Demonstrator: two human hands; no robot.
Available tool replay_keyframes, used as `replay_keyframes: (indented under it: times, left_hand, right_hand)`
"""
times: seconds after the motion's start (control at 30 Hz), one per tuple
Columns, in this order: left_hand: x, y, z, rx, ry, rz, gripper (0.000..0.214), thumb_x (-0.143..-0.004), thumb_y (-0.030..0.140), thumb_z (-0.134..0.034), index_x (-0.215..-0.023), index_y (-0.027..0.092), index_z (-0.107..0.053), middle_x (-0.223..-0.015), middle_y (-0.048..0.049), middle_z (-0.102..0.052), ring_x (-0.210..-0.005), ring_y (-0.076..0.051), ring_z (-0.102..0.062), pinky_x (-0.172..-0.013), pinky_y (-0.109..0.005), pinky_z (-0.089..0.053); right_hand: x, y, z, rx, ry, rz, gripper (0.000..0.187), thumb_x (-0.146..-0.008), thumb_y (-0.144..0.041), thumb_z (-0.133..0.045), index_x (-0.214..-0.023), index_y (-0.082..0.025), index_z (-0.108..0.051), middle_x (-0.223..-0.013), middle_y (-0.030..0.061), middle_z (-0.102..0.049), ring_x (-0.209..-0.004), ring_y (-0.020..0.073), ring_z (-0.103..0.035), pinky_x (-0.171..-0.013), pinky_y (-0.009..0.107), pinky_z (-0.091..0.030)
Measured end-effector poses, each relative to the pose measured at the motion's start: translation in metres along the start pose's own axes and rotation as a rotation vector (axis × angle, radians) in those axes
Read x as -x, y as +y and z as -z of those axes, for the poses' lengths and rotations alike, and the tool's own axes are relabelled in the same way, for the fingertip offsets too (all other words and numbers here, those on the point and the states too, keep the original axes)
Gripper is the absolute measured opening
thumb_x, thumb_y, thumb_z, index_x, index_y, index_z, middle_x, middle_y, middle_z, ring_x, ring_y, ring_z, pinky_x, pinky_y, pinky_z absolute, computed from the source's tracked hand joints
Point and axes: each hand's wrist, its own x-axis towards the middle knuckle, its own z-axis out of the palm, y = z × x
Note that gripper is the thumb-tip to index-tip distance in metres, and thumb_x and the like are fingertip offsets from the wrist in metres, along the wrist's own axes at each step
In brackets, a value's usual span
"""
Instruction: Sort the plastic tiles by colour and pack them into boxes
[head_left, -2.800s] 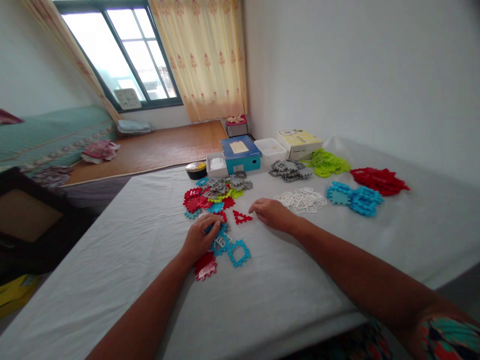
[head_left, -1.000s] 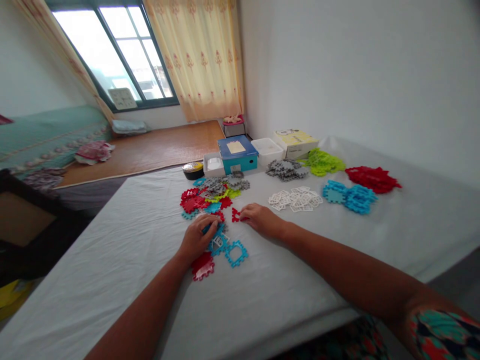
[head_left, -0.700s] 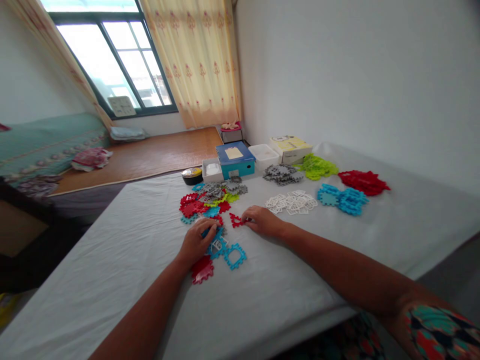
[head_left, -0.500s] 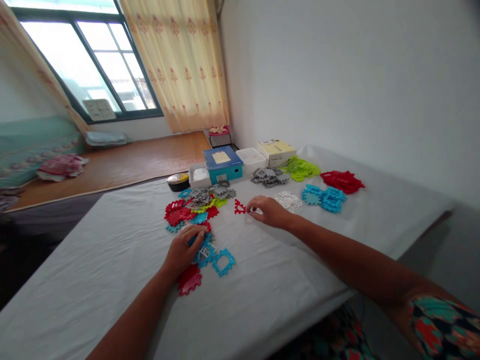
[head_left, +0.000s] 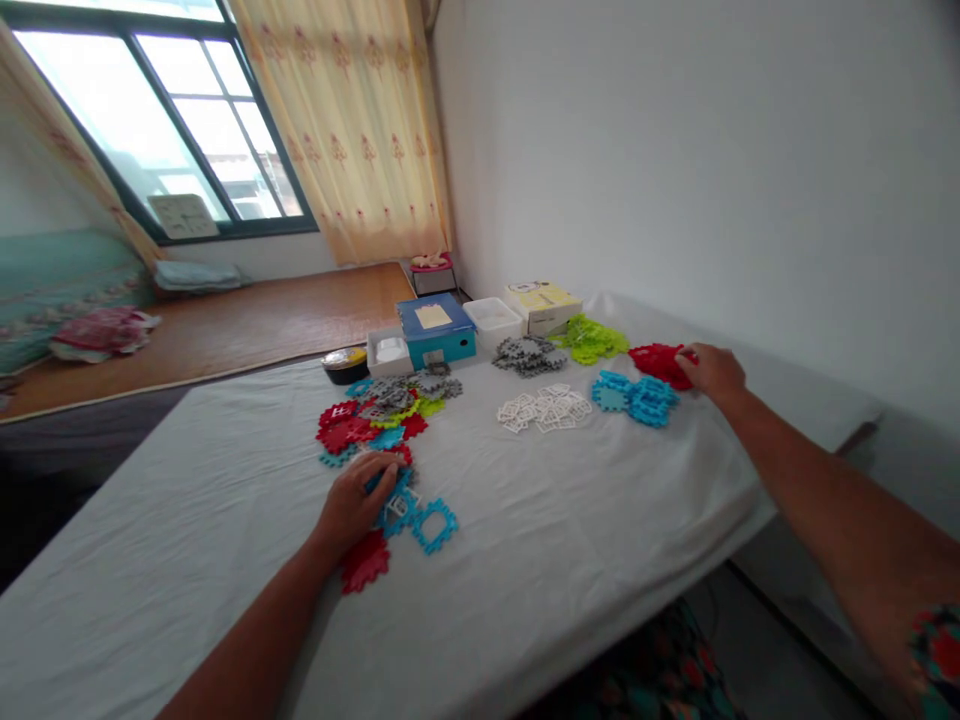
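Observation:
My right hand reaches to the far right, its fingers closed on a red plastic interlocking tile at the edge of the red tile pile. My left hand rests on the near end of a mixed pile, its fingers curled and closed over a blue interlocking tile that shows between thumb and forefinger. Close to it lie a blue tile with a white insert, a blue square frame and a red toothed tile. The mixed pile of red, grey, green and blue tiles spreads beyond the left hand.
Sorted piles hold white frames, blue tiles, grey tiles and green tiles. Behind them stand a blue box, a white tub, a yellow box and a round black container. A wall borders the right.
My right hand has moved right from the middle of the table to the red pile, taking the red triangular tile with it. My left hand has stayed on the blue tile.

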Motion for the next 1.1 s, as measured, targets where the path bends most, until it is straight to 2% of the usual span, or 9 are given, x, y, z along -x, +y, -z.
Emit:
replay_keyframes:
  times: [0.07,0.13,0.23,0.33,0.4,0.5,0.7,0.87,1.1]
  left_hand:
    - [0.000,0.001,-0.001,0.008,0.007,0.005,0.030,-0.091,0.040,-0.047,-0.092,0.020,-0.070,-0.097,-0.0066,-0.071,-0.093,-0.021,-0.065,-0.089,-0.034,-0.049]
    - [0.001,0.001,-0.002,0.014,0.018,0.023,0.029,-0.091,0.039,-0.047,-0.092,0.020,-0.070,-0.096,-0.0065,-0.071,-0.093,-0.021,-0.065,-0.090,-0.034,-0.049]
    - [0.002,0.001,-0.003,0.032,0.017,0.051,0.029,-0.091,0.038,-0.047,-0.093,0.020,-0.070,-0.096,-0.0068,-0.071,-0.093,-0.021,-0.064,-0.091,-0.035,-0.048]
    - [0.003,0.002,-0.003,0.051,0.019,0.059,0.030,-0.092,0.037,-0.045,-0.093,0.019,-0.070,-0.096,-0.0076,-0.070,-0.093,-0.021,-0.063,-0.090,-0.034,-0.048]
    - [0.003,0.004,-0.002,0.056,0.022,0.053,0.031,-0.092,0.037,-0.044,-0.092,0.019,-0.069,-0.096,-0.0082,-0.070,-0.093,-0.021,-0.063,-0.090,-0.035,-0.048]
    - [0.003,0.006,-0.001,0.050,0.016,0.051,0.031,-0.092,0.038,-0.045,-0.092,0.019,-0.069,-0.096,-0.0084,-0.070,-0.093,-0.021,-0.062,-0.091,-0.036,-0.047]
    - [0.002,0.002,-0.002,0.052,0.003,0.052,0.032,-0.092,0.040,-0.045,-0.094,0.019,-0.069,-0.097,-0.0077,-0.071,-0.093,-0.021,-0.064,-0.091,-0.035,-0.048]
    - [0.002,-0.004,-0.001,0.038,-0.002,0.051,0.032,-0.091,0.042,-0.047,-0.096,0.020,-0.070,-0.100,-0.0066,-0.071,-0.095,-0.022,-0.064,-0.092,-0.034,-0.048]
    - [0.000,-0.003,0.000,0.034,-0.008,0.053,0.035,-0.090,0.046,-0.047,-0.094,0.021,-0.070,-0.100,-0.0060,-0.072,-0.095,-0.022,-0.065,-0.093,-0.034,-0.048]
  right_hand:
    - [-0.003,-0.029,-0.008,-0.023,-0.028,0.109,0.030,-0.087,-0.029,-0.047,-0.094,-0.011,-0.069,-0.093,0.0194,-0.068,-0.085,0.0263,-0.061,-0.079,0.040,-0.046]
    - [0.009,-0.081,-0.013,-0.168,-0.094,0.337,0.027,-0.088,-0.027,-0.048,-0.100,-0.013,-0.068,-0.104,0.0167,-0.068,-0.097,0.0264,-0.061,-0.089,0.041,-0.045]
    - [0.060,-0.182,-0.007,-0.521,-0.336,0.753,0.024,-0.090,-0.031,-0.052,-0.105,-0.017,-0.066,-0.111,0.0107,-0.068,-0.104,0.0223,-0.059,-0.094,0.037,-0.045]
    - [0.127,-0.266,0.009,-0.652,-0.573,1.114,0.025,-0.091,-0.035,-0.054,-0.111,-0.021,-0.064,-0.119,0.0078,-0.065,-0.108,0.0207,-0.057,-0.096,0.037,-0.044]
    - [0.159,-0.301,0.015,-0.611,-0.643,1.242,0.040,-0.086,-0.043,-0.062,-0.120,-0.022,-0.059,-0.130,0.0104,-0.058,-0.115,0.0252,-0.053,-0.095,0.042,-0.044]
    - [0.178,-0.322,0.013,-0.543,-0.665,1.269,0.049,-0.083,-0.045,-0.066,-0.124,-0.021,-0.057,-0.130,0.0136,-0.057,-0.116,0.0276,-0.051,-0.093,0.043,-0.044]
    - [0.160,-0.297,0.013,-0.551,-0.705,1.214,0.046,-0.082,-0.049,-0.066,-0.113,-0.016,-0.062,-0.106,0.0128,-0.066,-0.099,0.0245,-0.058,-0.088,0.038,-0.046]
    - [0.130,-0.222,0.014,-0.579,-0.712,0.820,0.043,-0.081,-0.052,-0.065,-0.108,-0.019,-0.066,-0.099,0.0082,-0.069,-0.087,0.0204,-0.064,-0.079,0.033,-0.050]
    - [0.062,-0.068,0.001,-0.183,-0.198,0.214,0.039,-0.081,-0.047,-0.063,-0.104,-0.017,-0.067,-0.103,0.0112,-0.070,-0.094,0.0260,-0.064,-0.085,0.039,-0.048]
